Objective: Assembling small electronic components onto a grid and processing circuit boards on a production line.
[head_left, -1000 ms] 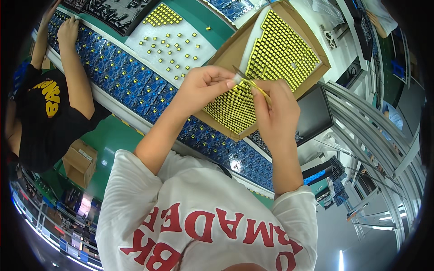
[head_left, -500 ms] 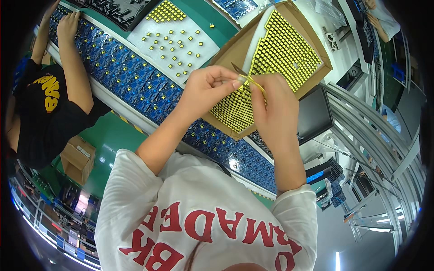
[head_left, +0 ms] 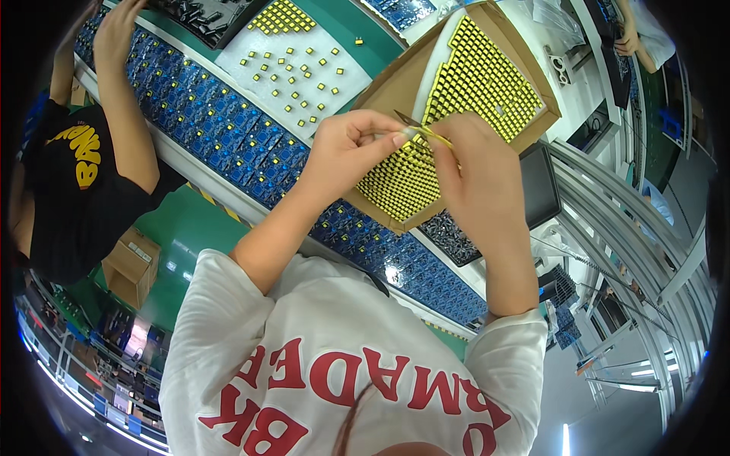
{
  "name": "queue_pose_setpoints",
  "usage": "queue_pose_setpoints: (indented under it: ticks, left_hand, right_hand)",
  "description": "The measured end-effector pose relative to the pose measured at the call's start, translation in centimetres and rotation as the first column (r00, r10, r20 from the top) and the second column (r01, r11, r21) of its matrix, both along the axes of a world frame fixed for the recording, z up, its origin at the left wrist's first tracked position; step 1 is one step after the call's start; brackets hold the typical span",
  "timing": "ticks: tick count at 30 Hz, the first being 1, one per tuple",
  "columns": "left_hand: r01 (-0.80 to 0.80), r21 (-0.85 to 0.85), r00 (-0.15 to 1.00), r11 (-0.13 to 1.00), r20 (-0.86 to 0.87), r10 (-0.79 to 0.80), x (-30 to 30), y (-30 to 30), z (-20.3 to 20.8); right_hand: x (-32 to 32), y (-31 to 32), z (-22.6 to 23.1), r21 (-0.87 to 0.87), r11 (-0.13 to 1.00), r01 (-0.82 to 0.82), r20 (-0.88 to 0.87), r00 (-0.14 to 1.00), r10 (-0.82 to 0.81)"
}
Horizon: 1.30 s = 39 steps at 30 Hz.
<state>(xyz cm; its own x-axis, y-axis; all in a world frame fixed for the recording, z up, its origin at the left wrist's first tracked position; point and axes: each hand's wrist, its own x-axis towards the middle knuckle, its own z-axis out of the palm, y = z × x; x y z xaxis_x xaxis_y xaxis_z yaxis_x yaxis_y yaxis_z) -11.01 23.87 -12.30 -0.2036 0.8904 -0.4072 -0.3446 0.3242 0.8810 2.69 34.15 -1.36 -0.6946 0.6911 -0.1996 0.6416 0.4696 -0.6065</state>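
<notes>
Yellow-handled tool (head_left: 433, 134) with a dark pointed tip, too small in view to tell whether scissors or tweezers, is held above the open cardboard box (head_left: 386, 85); beside its tip, also above the box, is a small pale piece (head_left: 409, 134); I can read no mark on either; red capital letters (head_left: 334, 378) cross the chest of the white shirt (head_left: 217, 315) on the near side of the box, and yellow lettering (head_left: 81, 158) marks a co-worker's black shirt (head_left: 61, 220), well to the left of it; the right hand (head_left: 483, 163) is closed round the tool, thumb against fingers; the left hand (head_left: 346, 148) pinches the pale piece between thumb and forefinger, its other fingers curled in; the left forearm slants up rightward toward the box, the right rises more steeply, and both hands meet over the box with elbows bent; inside the box stand close rows of yellow-topped parts (head_left: 487, 80); blue circuit boards (head_left: 217, 110) run along its left and near sides; a white sheet (head_left: 262, 87) dotted with similar parts lies to its left.
</notes>
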Motion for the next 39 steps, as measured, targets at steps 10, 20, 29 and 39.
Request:
queue_pose_setpoints:
  ticks: [10, 20, 29, 39]
  left_hand:
    - [-0.012, 0.009, 1.000, 1.000, -0.016, 0.012, 0.0, 0.1, 0.1]
    - [-0.002, -0.013, 1.000, 1.000, -0.030, 0.001, 0.0, 0.0, 0.2]
    - [-0.013, -0.020, 1.000, 1.000, -0.008, 0.012, 0.1, 0.1, 0.6]
    - [-0.025, -0.048, 0.996, 0.999, 0.080, 0.029, -0.2, 0.5, 1.9]
  right_hand:
    - [0.2, 0.5, -0.8, 0.004, 0.997, -0.071, -0.045, 0.996, 0.072]
    - [0.6, 0.6, -0.6, -0.021, 0.996, -0.087, 0.020, 0.996, 0.087]
    - [0.9, 0.7, -1.2, -0.012, 0.990, -0.138, 0.049, 0.989, 0.139]
    - [1.4, 0.9, -1.4, -0.023, 0.991, -0.129, 0.065, 0.989, 0.130]
